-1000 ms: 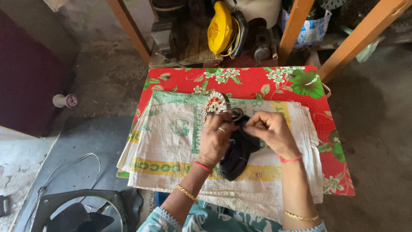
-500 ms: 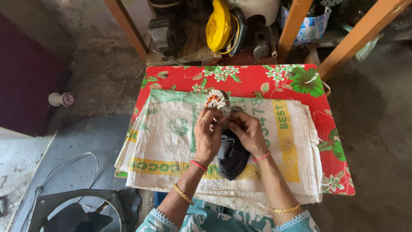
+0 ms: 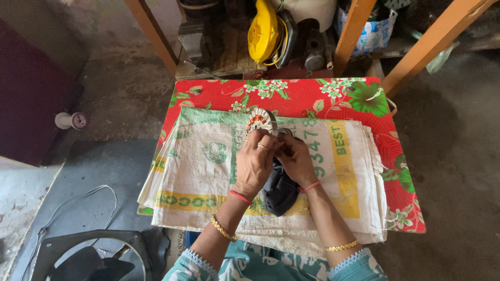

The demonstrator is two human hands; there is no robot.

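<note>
Moved closer together since before: left hand (image 3: 256, 162) and right hand (image 3: 295, 157), now touching, both pinching small round metal part with copper coils (image 3: 261, 121). Part just past fingertips, left nearer. Black cloth (image 3: 280, 191) under wrists, on bench (image 3: 312, 96).

I'm watching through the single head-worn camera, which is looking steeply down from above onto the small table (image 3: 323, 96) with the floral red cloth, sitting near enough that both forearms are entering from the bottom edge.
</note>
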